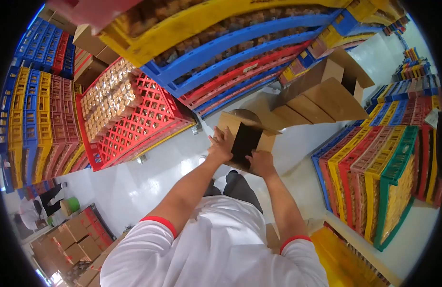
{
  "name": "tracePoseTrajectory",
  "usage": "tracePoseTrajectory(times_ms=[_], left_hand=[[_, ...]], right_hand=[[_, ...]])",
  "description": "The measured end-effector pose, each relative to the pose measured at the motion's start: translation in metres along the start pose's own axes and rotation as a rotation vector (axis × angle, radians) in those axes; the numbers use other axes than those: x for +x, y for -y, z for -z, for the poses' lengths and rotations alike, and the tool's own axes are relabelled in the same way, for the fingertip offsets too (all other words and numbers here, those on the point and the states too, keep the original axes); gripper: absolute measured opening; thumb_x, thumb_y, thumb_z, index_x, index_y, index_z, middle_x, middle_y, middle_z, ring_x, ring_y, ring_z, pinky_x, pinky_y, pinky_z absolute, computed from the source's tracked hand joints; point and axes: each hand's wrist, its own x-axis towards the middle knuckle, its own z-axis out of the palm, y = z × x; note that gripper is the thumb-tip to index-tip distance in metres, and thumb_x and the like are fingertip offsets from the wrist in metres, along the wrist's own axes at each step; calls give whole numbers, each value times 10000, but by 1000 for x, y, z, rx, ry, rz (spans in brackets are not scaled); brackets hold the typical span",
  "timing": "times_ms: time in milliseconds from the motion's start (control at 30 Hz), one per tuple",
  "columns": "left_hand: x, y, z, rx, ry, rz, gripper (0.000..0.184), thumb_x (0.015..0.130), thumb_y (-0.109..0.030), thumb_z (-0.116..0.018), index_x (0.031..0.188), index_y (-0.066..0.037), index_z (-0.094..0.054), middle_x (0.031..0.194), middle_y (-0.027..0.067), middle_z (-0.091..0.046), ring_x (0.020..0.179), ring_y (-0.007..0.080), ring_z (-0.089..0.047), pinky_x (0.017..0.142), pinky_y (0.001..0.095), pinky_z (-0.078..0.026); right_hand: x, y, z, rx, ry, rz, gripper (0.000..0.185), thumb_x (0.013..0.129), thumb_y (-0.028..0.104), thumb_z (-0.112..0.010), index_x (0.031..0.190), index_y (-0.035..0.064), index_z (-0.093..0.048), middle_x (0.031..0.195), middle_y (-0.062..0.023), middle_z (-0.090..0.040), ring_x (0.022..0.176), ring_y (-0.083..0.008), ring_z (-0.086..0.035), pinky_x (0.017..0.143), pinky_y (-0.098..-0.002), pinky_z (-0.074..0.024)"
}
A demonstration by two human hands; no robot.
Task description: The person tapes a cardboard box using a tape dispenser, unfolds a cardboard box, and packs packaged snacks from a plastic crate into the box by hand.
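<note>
A cardboard box [266, 142] is held in front of my body, with a dark opening between its flaps. My left hand [220, 145] lies on the flap at the box's left side, its fingers spread. At the lower right edge of the opening, my right hand [260, 161] grips the box, thumb toward the dark gap and the other fingers partly hidden. Just beyond to the right stands a larger open cardboard box [321, 98] with its flaps out.
A red crate [149, 112] of wrapped round goods tops a stack at the left. Stacked coloured crates [240, 52] rise ahead, with more crates [364, 177] at the right. Cartons [77, 239] and another person [32, 210] are at the lower left.
</note>
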Motion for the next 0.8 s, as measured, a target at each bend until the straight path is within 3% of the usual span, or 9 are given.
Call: tracePoseTrajectory(times_ms=[167,200,300,400,500,600,667,733,800], left_hand=[[5,81,28,-862,116,-219,908,882,-177,-683,1676,-101,-250,1491,236,-569,1270,341,-644,983,445,-574],[11,115,22,-1170,200,-247,836,903,-142,-622,1668,-93,-288,1411,204,-648,1176,288,-699,937,392,-591],[6,152,-11,-1447,98,-296,716,1017,-216,-542,1671,-82,-283,1442,208,-609,1167,295,-673,855,417,-621],[36,170,-91,-1020,-43,428,755,1117,-481,-444,1700,-124,-123,1528,242,-511,1201,371,-643,819,542,-625],[79,183,-141,-1550,-38,579,877,1099,-498,-490,1699,-170,60,1593,257,-438,1243,413,-626,818,569,-619],[50,112,-68,-1664,-238,405,1005,1064,-597,-512,1685,-145,137,1641,230,-378,1321,430,-542,951,600,-577],[12,68,-29,-1630,-286,406,1107,1053,-575,-562,1634,-175,292,1703,209,-277,1464,447,-422,1011,613,-537],[-7,46,-53,-1622,-166,326,1156,1031,-586,-602,1628,-198,309,1728,187,-234,1559,427,-287,1041,633,-505],[-36,-9,-34,-1552,-25,356,1106,1016,-484,-679,1684,-168,144,1694,176,-316,1523,390,-374,1026,607,-527]], right_hand=[[-39,-72,-15,86,-71,-214,133,1007,155,-610,984,64,-704,896,-114,-771,856,-271,-769,770,-388,-599],[-54,-107,-49,614,-307,-251,60,967,72,-626,977,70,-684,889,-91,-752,849,-213,-738,747,-354,-572],[-68,-140,-105,1233,-458,-377,148,910,-58,-630,951,81,-661,892,-34,-709,847,-117,-658,739,-289,-519],[-48,-150,-163,1402,-383,-391,179,893,-87,-640,909,90,-659,888,21,-668,817,-85,-586,753,-255,-476],[-45,-123,-132,1493,-395,-564,133,890,-48,-669,911,83,-665,844,32,-635,793,-63,-547,737,-237,-439],[-70,-140,-134,1282,-365,-502,109,881,-25,-682,954,55,-671,916,-55,-691,925,-183,-650,835,-300,-501],[-98,-130,-94,533,-397,-382,204,878,12,-710,1075,35,-659,1210,-204,-690,1237,-362,-625,1033,-427,-497],[-93,-119,-38,412,-627,-421,414,907,102,-728,1294,35,-597,1548,-278,-473,1504,-447,-360,1192,-579,-322],[-65,-105,31,364,-689,-260,591,934,234,-748,1440,33,-518,1655,-291,-326,1504,-420,-368,1217,-602,-270]])
